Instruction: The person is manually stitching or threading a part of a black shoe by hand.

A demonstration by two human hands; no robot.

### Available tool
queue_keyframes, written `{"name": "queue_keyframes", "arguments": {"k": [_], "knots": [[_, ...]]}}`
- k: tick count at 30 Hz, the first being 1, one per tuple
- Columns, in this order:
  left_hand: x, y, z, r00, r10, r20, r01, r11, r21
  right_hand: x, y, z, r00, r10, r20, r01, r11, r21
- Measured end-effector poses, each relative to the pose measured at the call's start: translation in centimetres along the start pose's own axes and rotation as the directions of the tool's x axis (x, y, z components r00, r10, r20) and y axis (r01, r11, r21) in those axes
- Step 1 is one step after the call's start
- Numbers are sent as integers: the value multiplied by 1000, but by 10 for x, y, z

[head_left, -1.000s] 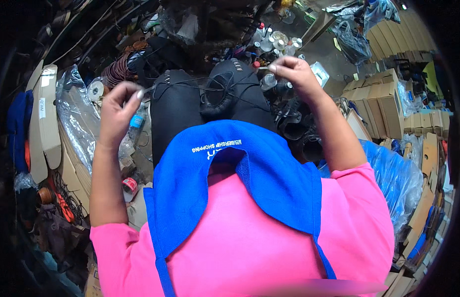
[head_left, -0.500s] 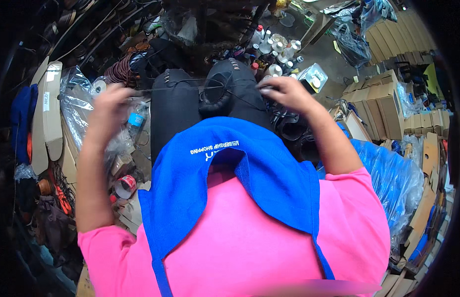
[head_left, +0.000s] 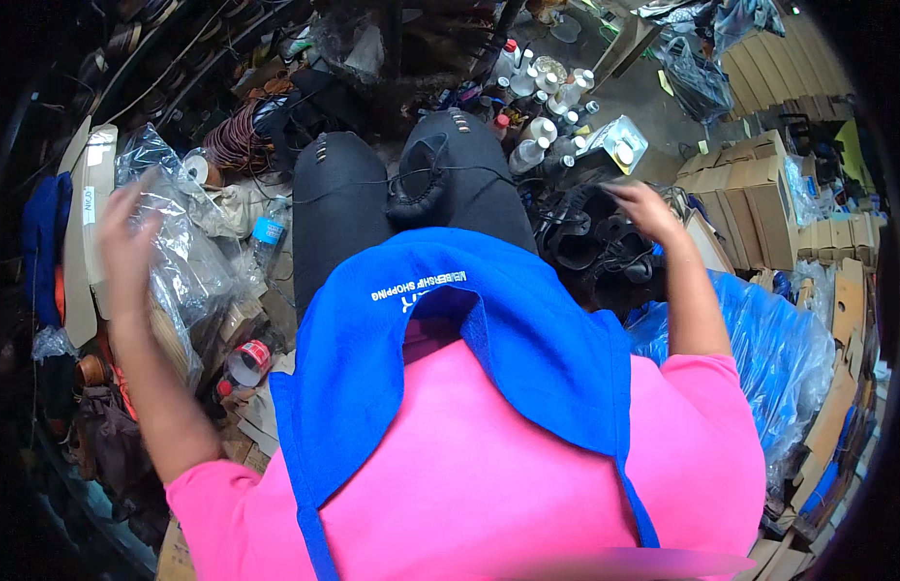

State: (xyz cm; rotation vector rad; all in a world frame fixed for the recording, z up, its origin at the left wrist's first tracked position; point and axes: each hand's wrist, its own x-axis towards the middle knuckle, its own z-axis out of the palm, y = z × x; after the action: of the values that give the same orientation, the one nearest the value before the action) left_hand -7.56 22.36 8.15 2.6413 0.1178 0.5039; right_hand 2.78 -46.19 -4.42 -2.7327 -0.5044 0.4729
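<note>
On my dark-trousered thighs lies a small black shoe upper (head_left: 418, 190), its rim gathered and its opening facing up. A dark thread (head_left: 358, 184) crosses both thighs from it, out toward either side. My right hand (head_left: 646, 208) is raised off to the right, fingers pinched at a dark tip too small to name, above a heap of black shoe parts (head_left: 595, 232). Far out to the left is my left hand (head_left: 130, 228), in front of clear plastic sheeting; motion smears its fingers. Neither hand touches the upper.
Several bottles (head_left: 542, 107) and a square tin (head_left: 619, 145) stand ahead on the right. Cardboard boxes (head_left: 745, 198) and a blue plastic-wrapped bundle (head_left: 760, 339) lie at right. At left are a water bottle (head_left: 268, 232), a jar (head_left: 246, 363) and cord coils (head_left: 232, 136).
Both hands have moved outward from the lap, left hand to the left and right hand to the right. The thread, stretched above the thighs before, now lies lower across them. The upper stays put.
</note>
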Motion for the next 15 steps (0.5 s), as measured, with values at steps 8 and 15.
{"name": "queue_keyframes", "arguments": {"k": [8, 15], "knots": [[31, 165, 164, 784, 389, 484, -128, 864, -487, 88, -233, -13, 905, -388, -174, 424, 792, 440], [45, 164, 180, 623, 419, 660, -12, 849, -528, 104, -232, -11, 874, -468, -130, 485, 822, 300]]}}
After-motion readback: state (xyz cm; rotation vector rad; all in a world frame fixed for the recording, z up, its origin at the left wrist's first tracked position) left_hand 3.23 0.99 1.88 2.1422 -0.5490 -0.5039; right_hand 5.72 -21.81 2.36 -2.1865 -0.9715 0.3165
